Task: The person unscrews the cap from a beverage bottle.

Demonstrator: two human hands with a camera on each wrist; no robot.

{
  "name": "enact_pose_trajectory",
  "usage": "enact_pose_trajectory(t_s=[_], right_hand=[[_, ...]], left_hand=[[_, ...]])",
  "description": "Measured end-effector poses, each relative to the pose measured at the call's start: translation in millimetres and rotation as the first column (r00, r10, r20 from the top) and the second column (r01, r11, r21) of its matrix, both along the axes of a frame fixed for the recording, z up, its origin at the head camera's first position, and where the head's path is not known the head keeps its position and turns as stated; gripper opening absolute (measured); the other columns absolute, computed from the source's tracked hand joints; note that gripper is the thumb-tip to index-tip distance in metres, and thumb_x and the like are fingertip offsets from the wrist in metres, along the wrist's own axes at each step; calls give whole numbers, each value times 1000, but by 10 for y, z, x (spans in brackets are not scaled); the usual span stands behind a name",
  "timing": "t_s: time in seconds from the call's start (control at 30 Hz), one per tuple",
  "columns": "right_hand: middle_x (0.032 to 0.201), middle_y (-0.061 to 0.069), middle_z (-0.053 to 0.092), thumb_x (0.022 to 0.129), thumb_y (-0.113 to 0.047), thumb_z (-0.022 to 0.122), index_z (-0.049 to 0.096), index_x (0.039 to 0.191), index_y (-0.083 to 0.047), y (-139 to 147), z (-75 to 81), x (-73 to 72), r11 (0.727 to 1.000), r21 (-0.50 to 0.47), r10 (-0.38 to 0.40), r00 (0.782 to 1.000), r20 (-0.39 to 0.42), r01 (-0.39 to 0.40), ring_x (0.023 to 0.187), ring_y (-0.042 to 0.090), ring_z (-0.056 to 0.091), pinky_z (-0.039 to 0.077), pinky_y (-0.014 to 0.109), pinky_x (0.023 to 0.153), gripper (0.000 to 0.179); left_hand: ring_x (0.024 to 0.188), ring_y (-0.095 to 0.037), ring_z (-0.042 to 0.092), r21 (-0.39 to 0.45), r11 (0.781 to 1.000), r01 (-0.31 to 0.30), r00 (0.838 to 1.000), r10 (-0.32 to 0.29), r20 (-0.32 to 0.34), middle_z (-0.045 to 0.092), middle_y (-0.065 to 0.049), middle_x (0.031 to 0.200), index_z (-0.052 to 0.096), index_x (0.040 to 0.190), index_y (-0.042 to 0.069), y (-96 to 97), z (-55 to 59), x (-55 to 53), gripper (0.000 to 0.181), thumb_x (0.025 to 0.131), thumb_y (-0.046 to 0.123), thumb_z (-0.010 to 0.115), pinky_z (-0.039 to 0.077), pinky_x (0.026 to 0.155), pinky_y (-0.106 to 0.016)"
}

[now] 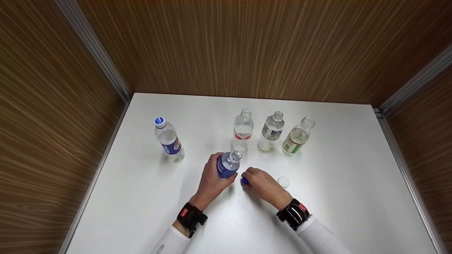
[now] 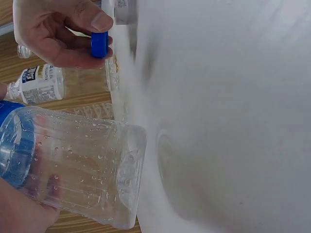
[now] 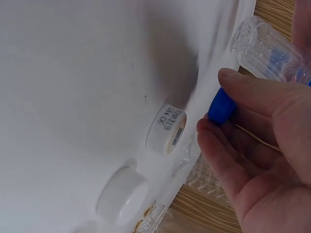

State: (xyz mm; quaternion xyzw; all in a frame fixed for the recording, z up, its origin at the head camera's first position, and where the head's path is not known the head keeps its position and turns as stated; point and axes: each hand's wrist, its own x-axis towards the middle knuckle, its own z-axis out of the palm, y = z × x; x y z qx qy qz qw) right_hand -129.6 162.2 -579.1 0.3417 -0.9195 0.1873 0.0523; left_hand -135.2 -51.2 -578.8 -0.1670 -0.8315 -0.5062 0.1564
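My left hand (image 1: 212,176) grips a clear plastic bottle (image 1: 227,165) with a blue label, its open mouth uncapped. In the left wrist view the tilted bottle (image 2: 82,160) shows water drops on its wall, and its base is close over the table. Between the thumb and fingers of my right hand (image 1: 263,185) is a blue bottle cap (image 3: 222,107), pinched just to the right of that bottle. Close by my right hand lies a white cap (image 1: 283,182); the right wrist view shows a printed white cap (image 3: 165,128) and a plain one (image 3: 122,196).
Behind my hands stand three uncapped bottles: one with a red and white label (image 1: 243,130), one with a dark label (image 1: 272,131), and one with a green label (image 1: 296,139). A capped bottle (image 1: 170,139) stands to the left. Wood-grain panels (image 1: 226,49) border the white table (image 1: 116,197).
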Motion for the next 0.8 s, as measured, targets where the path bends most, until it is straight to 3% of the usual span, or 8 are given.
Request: enact_pose_trajectory(t_s=[0.2,0.47,0.8], right_hand=[[93,8,68,81,-6,85,72,97,-4,-5,-60,-15,999,44,3,999,37,-4,84,25,67,57,39,77,21],[89,7,64,82,0,80,70,93,-4,-28,-81,-37,994,105,27,999,-24,-24,80,24,65,57,38,71,15],[89,7,63,80,-2,83,69,93,-3,-21,-97,-48,994,104,36,999,-18,-34,79,24,64,56,38,71,19]], left_hand=[[113,-28,63,-9,1000,-6,1000,6,16,63,-13,125,49,133,3,-11,6,1,77,72,17,93,51,97,-47],[115,-27,61,-24,1000,-12,999,12,30,62,-12,127,48,135,4,-13,11,16,77,73,19,92,50,98,-47],[115,-28,62,-12,1000,-14,1000,14,17,62,-13,127,48,135,3,-12,-12,23,77,73,19,92,51,98,-47]])
